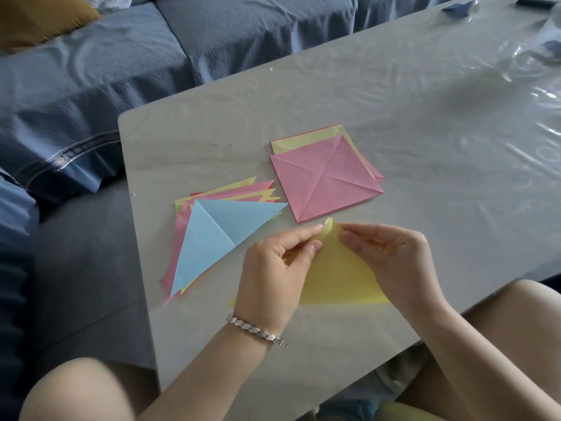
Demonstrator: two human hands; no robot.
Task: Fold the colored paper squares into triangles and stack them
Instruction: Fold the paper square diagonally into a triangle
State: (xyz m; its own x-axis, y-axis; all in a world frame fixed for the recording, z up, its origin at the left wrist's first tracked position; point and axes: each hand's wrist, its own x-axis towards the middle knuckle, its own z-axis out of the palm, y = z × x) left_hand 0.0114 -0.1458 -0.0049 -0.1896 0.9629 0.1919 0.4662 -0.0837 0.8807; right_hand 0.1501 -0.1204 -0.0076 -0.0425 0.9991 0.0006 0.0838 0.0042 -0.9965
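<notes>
Fingers (300, 237) of left hand (270, 268) and right hand (391, 253) pinch yellow paper (340, 278) apex.

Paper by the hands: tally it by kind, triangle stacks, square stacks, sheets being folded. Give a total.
Triangle stack, blue on top: 1
Square stack, pink on top: 1
Yellow sheet being folded: 1
Total: 3

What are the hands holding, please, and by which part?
The left hand and right hand pinch the folded yellow paper triangle at its top corner.
</notes>
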